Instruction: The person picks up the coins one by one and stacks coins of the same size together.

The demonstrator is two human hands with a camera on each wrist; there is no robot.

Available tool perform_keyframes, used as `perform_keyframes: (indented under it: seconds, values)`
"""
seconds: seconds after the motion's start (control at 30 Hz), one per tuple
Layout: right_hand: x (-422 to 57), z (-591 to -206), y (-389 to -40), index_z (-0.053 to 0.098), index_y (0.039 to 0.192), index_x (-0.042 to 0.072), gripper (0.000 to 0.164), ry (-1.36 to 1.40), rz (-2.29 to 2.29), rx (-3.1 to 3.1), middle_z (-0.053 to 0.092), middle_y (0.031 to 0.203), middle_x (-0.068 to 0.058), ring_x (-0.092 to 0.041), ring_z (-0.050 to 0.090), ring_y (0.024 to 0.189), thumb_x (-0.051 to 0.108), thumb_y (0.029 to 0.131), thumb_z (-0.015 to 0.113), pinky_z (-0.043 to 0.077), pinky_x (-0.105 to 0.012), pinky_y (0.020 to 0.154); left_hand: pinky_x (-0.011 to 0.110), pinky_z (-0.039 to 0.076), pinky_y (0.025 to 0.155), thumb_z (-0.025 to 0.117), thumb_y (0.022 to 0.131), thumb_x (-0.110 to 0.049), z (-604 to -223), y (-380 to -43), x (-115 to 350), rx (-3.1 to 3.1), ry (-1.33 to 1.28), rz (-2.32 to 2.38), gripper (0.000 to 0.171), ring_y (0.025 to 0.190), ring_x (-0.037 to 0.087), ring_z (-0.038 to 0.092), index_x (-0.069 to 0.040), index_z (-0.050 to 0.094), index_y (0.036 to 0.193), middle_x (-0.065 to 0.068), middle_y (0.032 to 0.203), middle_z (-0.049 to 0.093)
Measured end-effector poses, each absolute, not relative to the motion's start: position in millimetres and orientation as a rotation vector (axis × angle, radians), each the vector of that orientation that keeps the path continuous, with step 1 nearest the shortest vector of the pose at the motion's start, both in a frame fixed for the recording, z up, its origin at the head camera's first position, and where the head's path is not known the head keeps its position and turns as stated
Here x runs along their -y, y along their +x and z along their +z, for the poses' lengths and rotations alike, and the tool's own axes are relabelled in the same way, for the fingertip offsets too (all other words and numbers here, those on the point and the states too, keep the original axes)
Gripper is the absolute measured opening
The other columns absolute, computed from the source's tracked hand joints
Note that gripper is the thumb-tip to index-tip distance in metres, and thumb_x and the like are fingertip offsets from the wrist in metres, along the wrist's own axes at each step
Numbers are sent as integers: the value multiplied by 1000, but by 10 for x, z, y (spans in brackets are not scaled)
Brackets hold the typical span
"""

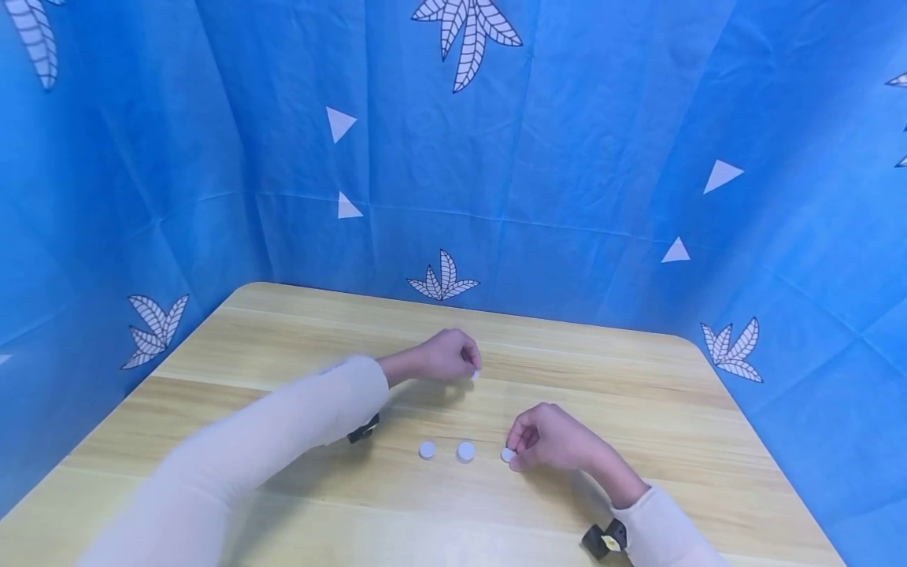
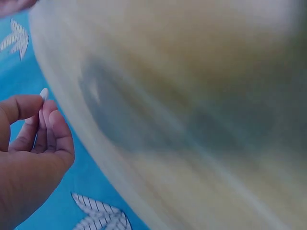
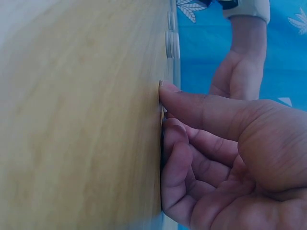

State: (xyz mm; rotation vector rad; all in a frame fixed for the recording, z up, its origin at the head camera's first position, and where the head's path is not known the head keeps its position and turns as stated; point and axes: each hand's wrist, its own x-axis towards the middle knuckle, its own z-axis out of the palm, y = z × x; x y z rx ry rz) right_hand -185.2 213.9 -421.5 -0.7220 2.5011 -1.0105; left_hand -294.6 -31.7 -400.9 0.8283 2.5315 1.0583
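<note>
My left hand (image 1: pixel 445 356) is over the far middle of the table, pinching a small white disc (image 1: pixel 475 374) between thumb and fingertips. In the left wrist view this disc (image 2: pixel 44 93) sticks out past the thumb tip, above the tabletop. Nearer and to the right, my right hand (image 1: pixel 556 439) pinches another white disc (image 1: pixel 506 454) down at the table surface. Its fingers (image 3: pixel 180 163) rest low against the wood in the right wrist view, where they hide that disc. Left of it lie two more white discs, one in the middle (image 1: pixel 465 451) and one farther left (image 1: pixel 427 450).
The light wooden table (image 1: pixel 616 370) has rounded far corners. A blue curtain (image 1: pixel 602 118) with white leaf and triangle prints hangs behind it and along both sides. Black straps with small devices sit near both wrists.
</note>
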Motion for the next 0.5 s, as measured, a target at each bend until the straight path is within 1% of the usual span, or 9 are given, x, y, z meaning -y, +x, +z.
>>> perform_keyframes:
  seconds: [0.1,0.33,0.5]
  values:
    - [-2142,-4215,-1851,73,88,10,17,-729,-1006,-2504,70,80,6,-14,66,77,8,78,87,56,-27,72,27,55,78,68,87,2,-4057,-2819,276,-2488,845,1079,13,85,15,63,-9,72,93,1,90,70]
    - [-2148,-4223,-1854,74,88,10,16,-735,-1007,-2498,71,81,6,-14,67,78,9,79,87,57,-27,72,27,53,69,68,85,2,-4094,-2555,214,-2422,790,1111,17,79,15,60,-13,72,91,1,88,69]
    - [-2145,-4226,-1855,74,88,10,16,-734,-1014,-2492,71,81,5,-15,67,77,8,79,86,57,-27,71,25,51,64,69,84,2,-4102,-2387,178,-2370,776,1135,16,73,13,59,-12,72,90,5,87,69]
